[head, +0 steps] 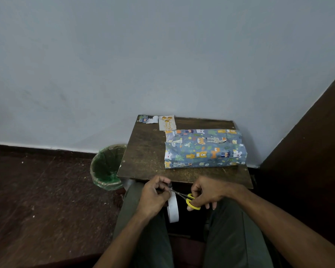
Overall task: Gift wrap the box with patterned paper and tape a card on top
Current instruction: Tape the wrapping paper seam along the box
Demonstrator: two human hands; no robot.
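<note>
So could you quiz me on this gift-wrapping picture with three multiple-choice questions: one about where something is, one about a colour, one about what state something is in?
1. Where does the card lie?
A. at the table's far edge, beside the wrapped box
B. inside the bin
C. on the person's lap

2. What colour are the scissors' handles?
A. red
B. yellow
C. black

3. What is the state of the card?
A. taped on top of the box
B. lying loose on the table, not on the box
C. held in the left hand

Answers:
1 A, the card rests on the table just behind the wrapped box.
2 B, the scissors in the right hand show yellow loops.
3 B, the box top is bare of any card, and the left hand pinches tape from the tape roll.
</note>
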